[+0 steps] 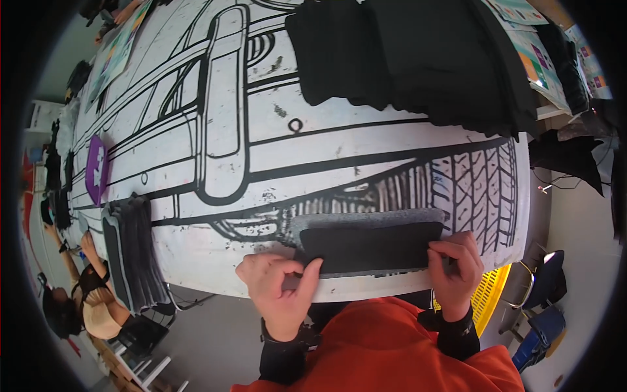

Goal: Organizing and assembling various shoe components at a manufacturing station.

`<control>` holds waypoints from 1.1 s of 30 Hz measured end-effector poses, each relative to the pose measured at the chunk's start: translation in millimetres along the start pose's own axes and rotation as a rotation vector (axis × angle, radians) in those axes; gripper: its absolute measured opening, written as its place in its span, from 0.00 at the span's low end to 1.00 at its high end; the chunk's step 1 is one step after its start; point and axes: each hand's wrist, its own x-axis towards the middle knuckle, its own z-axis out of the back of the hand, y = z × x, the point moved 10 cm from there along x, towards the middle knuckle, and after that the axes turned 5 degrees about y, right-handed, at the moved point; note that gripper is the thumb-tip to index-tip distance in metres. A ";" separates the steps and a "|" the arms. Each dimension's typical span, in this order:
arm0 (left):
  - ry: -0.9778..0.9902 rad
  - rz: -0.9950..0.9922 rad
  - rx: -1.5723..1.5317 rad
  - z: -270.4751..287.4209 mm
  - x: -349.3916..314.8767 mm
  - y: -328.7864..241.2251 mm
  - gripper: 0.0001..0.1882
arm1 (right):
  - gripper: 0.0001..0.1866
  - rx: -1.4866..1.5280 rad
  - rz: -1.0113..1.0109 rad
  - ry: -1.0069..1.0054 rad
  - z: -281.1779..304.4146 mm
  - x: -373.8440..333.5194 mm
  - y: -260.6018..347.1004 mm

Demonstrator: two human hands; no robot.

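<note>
Near edge: we see the cloth (366,220), grey and lengthwise, lying along the near edge of the white surface (209,261), with a black panel (372,248) on top of it.
Room at left: we find white surface between the left hand (277,287) and the grey stack (134,255), which sits at the near edge.
Room beyond: the printed line drawing runs from the cloth up to the black pile (444,59), well apart from it.
Room at right: we see a band of printed tread between the right hand (457,268) and the surface's right edge; a yellow basket (490,294) stands below.
Left hand: bent inward at the panel's left end, thumb pointing up along its corner, forefinger curled.
Right hand: knuckles up, fingers folded, thumb and forefinger together at the panel's right end.
Grip: we see the right fingertips pinching the panel's end; the left thumb touches the panel, but we cannot tell how firmly those fingers close.
Forearms: both rise from below in dark sleeves (287,356), beside a red top (385,340).
Hidden: fingertips under the cloth, and whether panel and cloth are joined.
Cut off: the black pile, by the upper rim.
Hard to make out: a co-worker (103,307) at far left, small and bent by the lens.
</note>
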 end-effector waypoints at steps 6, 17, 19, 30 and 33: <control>-0.021 0.020 0.046 1.3 0.2 3.8 0.14 | 0.13 0.006 -0.012 0.035 -5.2 1.2 0.1; -0.078 0.001 0.093 2.9 -1.3 1.0 0.15 | 0.13 -0.018 -0.007 0.050 -6.0 3.1 2.1; -0.067 -0.012 0.094 0.4 -0.1 -0.9 0.15 | 0.13 -0.035 -0.020 0.034 -3.7 1.6 1.3; -0.063 -0.015 0.141 -1.7 -1.9 0.5 0.14 | 0.13 -0.033 0.001 0.021 -5.6 5.7 3.2; -0.063 -0.014 0.139 -2.5 -1.7 -0.2 0.13 | 0.13 -0.033 -0.017 0.030 -5.1 5.3 2.1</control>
